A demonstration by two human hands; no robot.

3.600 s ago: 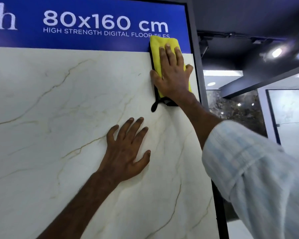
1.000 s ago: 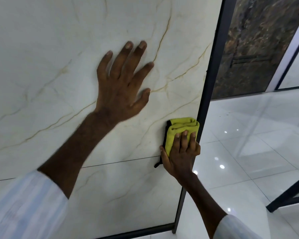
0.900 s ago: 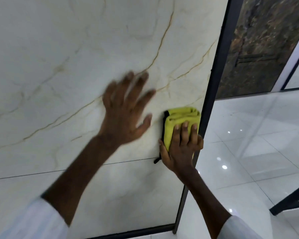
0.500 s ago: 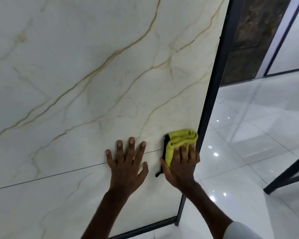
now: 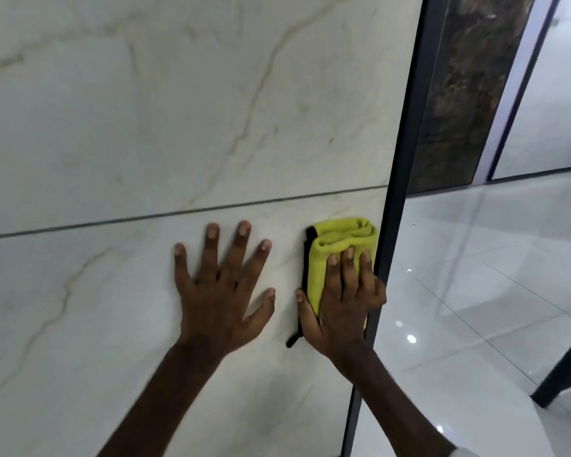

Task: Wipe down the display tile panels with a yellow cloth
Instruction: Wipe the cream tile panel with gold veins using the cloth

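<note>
A large white marble-look tile panel (image 5: 145,127) with faint golden veins fills the left of the view; a thin dark joint crosses it. Below that joint, my right hand (image 5: 340,305) presses a folded yellow cloth (image 5: 340,242) with a black edge flat against the lower tile, right beside the panel's dark frame (image 5: 406,159). My left hand (image 5: 221,291) lies flat on the same lower tile, fingers spread, a little left of the cloth, holding nothing.
To the right of the frame stands a dark brown stone-look panel (image 5: 459,94), and beyond it a white panel (image 5: 548,110). A glossy white tiled floor (image 5: 475,291) spreads to the right. A dark metal leg (image 5: 564,374) rises at the lower right.
Both hands have moved down the panel, from the blue header at the top to below the joint line. The cloth has stayed along the right frame edge, and my left hand came down beside it.
</note>
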